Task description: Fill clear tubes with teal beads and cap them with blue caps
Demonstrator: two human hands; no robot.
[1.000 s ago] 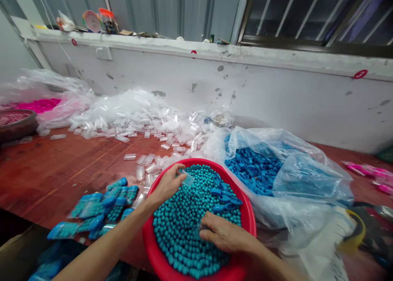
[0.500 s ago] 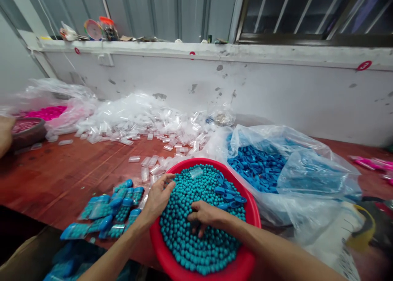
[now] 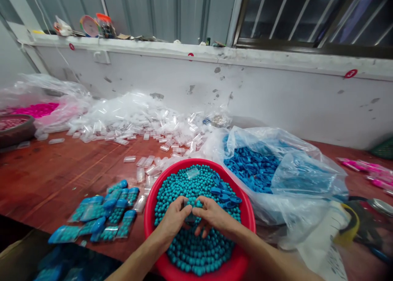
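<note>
A red basin [image 3: 249, 227] holds many teal beads [image 3: 202, 252]. Over its middle, my left hand [image 3: 176, 215] and my right hand [image 3: 208, 217] meet with fingertips close together. Between them is a small clear container, partly hidden by the fingers, which my left hand grips. The fingers of my right hand are curled beside it with teal beads at their tips. Blue caps [image 3: 225, 194] and one clear container [image 3: 193, 173] lie on the beads at the back. Filled teal packs with blue caps [image 3: 116, 211] are left of the basin.
Behind the basin spreads a pile of clear containers [image 3: 138, 117]. To the right, a plastic bag [image 3: 301, 174] holds blue caps. Pink pieces [image 3: 38, 109] and a bowl [image 3: 21, 135] stand far left. Pink packs [image 3: 371, 172] and yellow tape [image 3: 350, 225] are at the right.
My left hand has moved from the basin's left rim to its middle. My right hand has risen out of the beads to meet it. The other person's hand at the far left has gone from view.
</note>
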